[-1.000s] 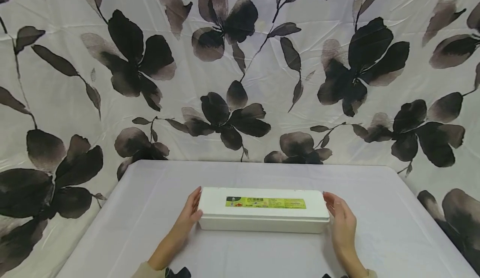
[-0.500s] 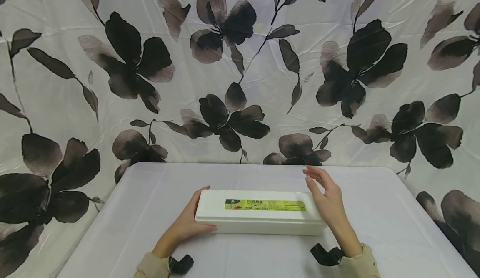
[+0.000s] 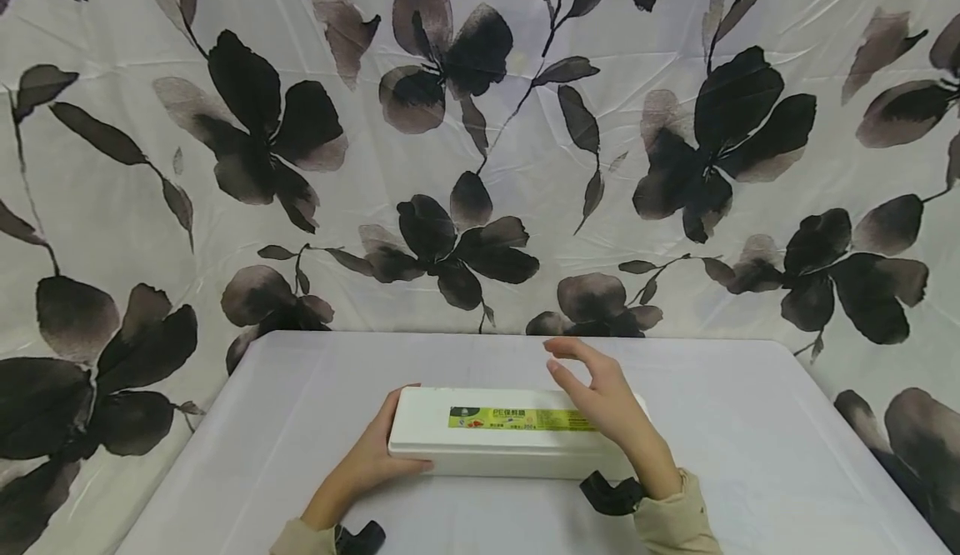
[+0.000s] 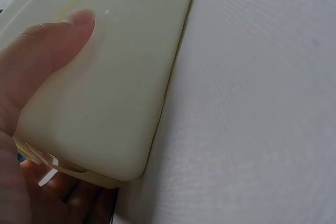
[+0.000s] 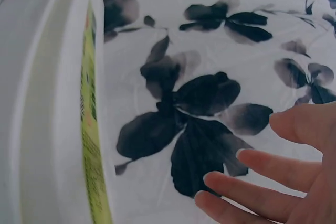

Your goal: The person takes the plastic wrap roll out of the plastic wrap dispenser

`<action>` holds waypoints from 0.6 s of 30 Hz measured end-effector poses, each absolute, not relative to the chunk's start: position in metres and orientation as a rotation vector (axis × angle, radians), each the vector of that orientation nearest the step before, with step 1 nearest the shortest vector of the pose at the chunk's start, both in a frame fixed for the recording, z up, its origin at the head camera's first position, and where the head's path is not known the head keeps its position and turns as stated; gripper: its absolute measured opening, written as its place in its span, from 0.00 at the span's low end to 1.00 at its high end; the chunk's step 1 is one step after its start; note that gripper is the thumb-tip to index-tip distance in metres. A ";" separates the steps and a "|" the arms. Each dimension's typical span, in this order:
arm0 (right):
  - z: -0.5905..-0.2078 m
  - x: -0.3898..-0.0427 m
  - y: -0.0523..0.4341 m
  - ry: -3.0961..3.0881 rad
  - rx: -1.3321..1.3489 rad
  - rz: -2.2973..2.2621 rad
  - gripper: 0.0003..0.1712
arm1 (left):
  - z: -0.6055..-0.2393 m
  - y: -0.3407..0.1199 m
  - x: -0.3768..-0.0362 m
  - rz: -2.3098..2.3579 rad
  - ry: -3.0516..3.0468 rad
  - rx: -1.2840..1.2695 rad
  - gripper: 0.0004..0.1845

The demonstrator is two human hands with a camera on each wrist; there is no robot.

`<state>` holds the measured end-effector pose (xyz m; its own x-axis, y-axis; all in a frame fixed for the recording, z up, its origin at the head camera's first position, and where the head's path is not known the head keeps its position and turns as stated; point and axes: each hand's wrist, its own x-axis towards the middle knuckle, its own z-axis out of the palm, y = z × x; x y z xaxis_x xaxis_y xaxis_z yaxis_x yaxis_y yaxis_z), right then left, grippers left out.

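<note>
Left hand (image 3: pixel 375 459) grips left end of white box (image 3: pixel 495 447); right hand (image 3: pixel 603 401) hovers above lid, fingers spread. Hold box firm on table (image 3: pixel 750 422).

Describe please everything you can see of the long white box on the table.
The white box is long, low and rectangular, with rounded corners and a matte, plastic-like look. Its lid appears closed and bears a yellow-green label along the top. It lies flat, lengthwise across the white table, near the front edge. The left hand holds its left end, thumb on the front side. The right hand is above its right part, fingers spread; whether it touches is unclear.
</note>
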<state>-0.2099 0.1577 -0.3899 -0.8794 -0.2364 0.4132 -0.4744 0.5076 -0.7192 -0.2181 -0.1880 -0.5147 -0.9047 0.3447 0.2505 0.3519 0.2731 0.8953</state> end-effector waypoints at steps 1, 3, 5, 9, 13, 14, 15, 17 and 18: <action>-0.391 -0.210 0.155 -2.508 0.611 1.314 0.20 | -0.515 -0.188 -0.219 -1.757 -2.498 -0.692 0.60; -0.393 -0.210 0.151 -2.546 0.634 1.325 0.20 | -0.516 -0.188 -0.220 -1.757 -2.485 -0.707 0.59; -0.397 -0.209 0.147 -2.591 0.659 1.338 0.21 | -0.516 -0.188 -0.218 -1.757 -2.484 -0.706 0.59; -0.406 -0.209 0.140 -2.671 0.738 1.317 0.24 | -0.516 -0.188 -0.216 -1.753 -2.506 -0.662 0.56; -0.413 -0.209 0.136 -2.748 0.856 1.209 0.30 | -0.515 -0.186 -0.214 -1.758 -2.539 -0.610 0.55; -0.413 -0.209 0.136 -2.770 0.878 1.181 0.32 | -0.515 -0.186 -0.215 -1.758 -2.543 -0.606 0.55; -0.414 -0.210 0.136 -2.791 0.899 1.150 0.35 | -0.515 -0.186 -0.215 -1.754 -2.546 -0.600 0.55; -0.414 -0.210 0.136 -2.827 0.924 1.105 0.43 | -0.516 -0.185 -0.216 -1.746 -2.547 -0.600 0.55; -0.415 -0.210 0.136 -2.845 0.926 1.077 0.46 | -0.516 -0.185 -0.217 -1.748 -2.546 -0.602 0.55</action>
<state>-0.2099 0.1358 -0.4149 -0.8298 -0.5337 0.1633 -0.5080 0.6010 -0.6171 -0.2171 -0.1847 -0.5159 -0.9268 0.3122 0.2089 0.3070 0.3093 0.9000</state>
